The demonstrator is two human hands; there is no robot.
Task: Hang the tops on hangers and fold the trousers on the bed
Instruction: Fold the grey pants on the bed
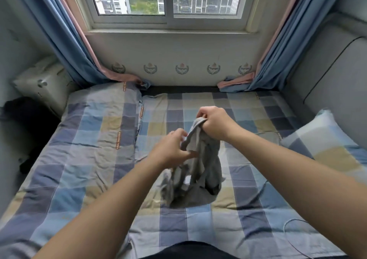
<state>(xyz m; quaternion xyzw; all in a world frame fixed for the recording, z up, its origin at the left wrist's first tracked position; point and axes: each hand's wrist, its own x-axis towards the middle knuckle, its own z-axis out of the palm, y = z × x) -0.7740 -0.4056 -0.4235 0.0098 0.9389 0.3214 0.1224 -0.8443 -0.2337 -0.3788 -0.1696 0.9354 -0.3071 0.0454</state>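
Note:
A crumpled grey garment (200, 171) hangs above the middle of the checked bed (83, 159), its lower part bunched on the cover. My right hand (214, 122) grips its upper edge and holds it up. My left hand (172, 149) pinches a fold of the fabric just below and to the left. I cannot tell whether it is a top or trousers. No hanger is in view.
A checked pillow (325, 145) lies at the right edge by a grey padded headboard (327, 76). A white pillow (45, 82) and dark clothing (23, 115) sit at the far left. Blue and pink curtains (65, 40) frame the window (166, 0) behind the bed.

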